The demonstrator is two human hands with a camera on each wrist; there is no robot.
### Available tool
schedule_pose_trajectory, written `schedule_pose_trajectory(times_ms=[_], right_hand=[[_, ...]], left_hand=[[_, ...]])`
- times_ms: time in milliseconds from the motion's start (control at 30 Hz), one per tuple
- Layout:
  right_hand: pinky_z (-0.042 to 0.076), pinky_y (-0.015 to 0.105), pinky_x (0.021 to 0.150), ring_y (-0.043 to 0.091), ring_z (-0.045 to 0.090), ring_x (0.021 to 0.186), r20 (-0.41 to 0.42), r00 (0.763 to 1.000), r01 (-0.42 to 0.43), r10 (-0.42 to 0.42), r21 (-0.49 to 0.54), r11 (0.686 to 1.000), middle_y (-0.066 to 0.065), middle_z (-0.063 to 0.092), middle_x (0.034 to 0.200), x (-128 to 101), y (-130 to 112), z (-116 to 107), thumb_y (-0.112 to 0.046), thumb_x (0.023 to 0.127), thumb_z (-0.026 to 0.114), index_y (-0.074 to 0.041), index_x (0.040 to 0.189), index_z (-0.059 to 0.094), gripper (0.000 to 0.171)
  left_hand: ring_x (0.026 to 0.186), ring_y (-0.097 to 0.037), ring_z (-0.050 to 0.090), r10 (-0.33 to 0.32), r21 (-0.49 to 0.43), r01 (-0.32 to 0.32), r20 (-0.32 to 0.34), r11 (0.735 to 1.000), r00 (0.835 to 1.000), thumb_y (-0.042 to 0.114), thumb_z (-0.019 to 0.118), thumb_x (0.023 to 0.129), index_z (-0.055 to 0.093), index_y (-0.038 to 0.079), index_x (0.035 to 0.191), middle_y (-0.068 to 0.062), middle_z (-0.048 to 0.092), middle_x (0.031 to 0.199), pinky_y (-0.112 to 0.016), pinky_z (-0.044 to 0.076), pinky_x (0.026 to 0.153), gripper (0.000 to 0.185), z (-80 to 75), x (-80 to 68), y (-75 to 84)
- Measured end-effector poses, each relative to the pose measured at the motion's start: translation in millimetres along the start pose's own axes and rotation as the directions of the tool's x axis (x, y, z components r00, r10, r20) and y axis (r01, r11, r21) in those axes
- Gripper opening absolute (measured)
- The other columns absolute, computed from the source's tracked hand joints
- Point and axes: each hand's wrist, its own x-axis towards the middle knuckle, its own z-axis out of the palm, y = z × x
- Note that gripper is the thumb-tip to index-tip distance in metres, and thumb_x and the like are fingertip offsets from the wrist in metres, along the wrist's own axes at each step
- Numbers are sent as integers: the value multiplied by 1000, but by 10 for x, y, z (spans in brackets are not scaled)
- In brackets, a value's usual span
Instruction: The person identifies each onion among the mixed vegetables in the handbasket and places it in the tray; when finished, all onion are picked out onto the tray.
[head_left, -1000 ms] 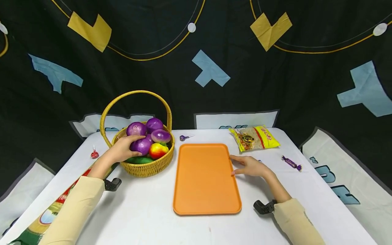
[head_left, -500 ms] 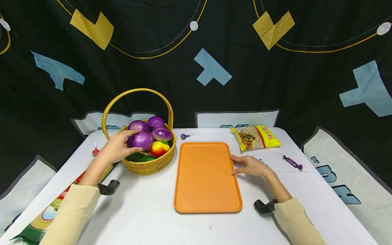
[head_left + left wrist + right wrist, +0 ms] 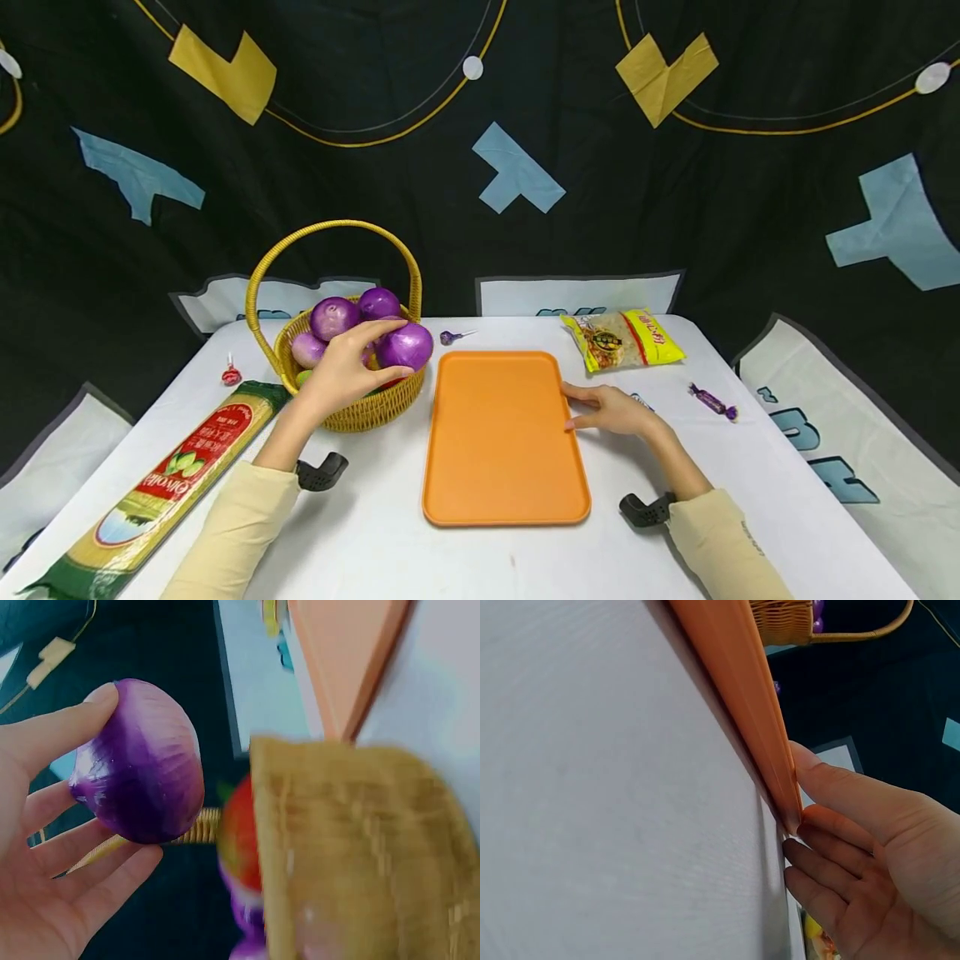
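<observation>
Above the basket's [image 3: 360,408] rim, at its 3 o'clock side: left hand [image 3: 341,371] raised, forearm angled up from 7 o'clock, fingers and thumb curled round a purple onion [image 3: 405,346]. Left wrist view confirms the grip: thumb on top, fingers cupped beneath, onion clear of the wicker. More purple onions [image 3: 333,317] remain inside the basket. Right hand [image 3: 611,408] lies flat on the white table [image 3: 360,533], fingers straight and relaxed, tips touching the orange tray's [image 3: 502,433] edge at its 3 o'clock; holds nothing. Tray sits just beside the basket. Snack bag [image 3: 622,337] at the tray's 1 o'clock, pasta packet [image 3: 161,479] at the basket's 7 o'clock.
</observation>
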Motion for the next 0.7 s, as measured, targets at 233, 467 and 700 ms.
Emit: schedule_pose_trajectory(times_ms=[233, 467, 700], right_hand=[[29, 48, 110, 29, 36, 136, 13, 1000, 6, -6, 26, 1000, 12, 40, 148, -34, 19, 26, -29, 85, 74, -2, 143, 43, 70], [30, 47, 110, 28, 37, 135, 1, 1000, 10, -10, 31, 999, 10, 41, 147, -3, 27, 28, -30, 86, 74, -3, 143, 44, 70], [29, 47, 110, 29, 36, 136, 14, 1000, 5, -6, 26, 1000, 10, 39, 148, -4, 19, -14, -30, 86, 73, -3, 144, 42, 71]], left_hand=[[121, -33, 52, 36, -33, -33, 95, 999, 995, 27, 82, 79, 57, 11, 133, -12, 57, 132, -50, 44, 100, 62, 446, 162, 195], [121, -36, 52, 0, -31, 5, 145, 1000, 989, 24, 82, 78, 57, 7, 132, -16, 58, 130, -53, 41, 101, 61, 851, 286, 222], [119, -37, 53, -107, -31, 116, 208, 993, 972, 24, 81, 79, 54, 4, 134, -18, 57, 131, -52, 42, 101, 64, 1072, 414, 127]])
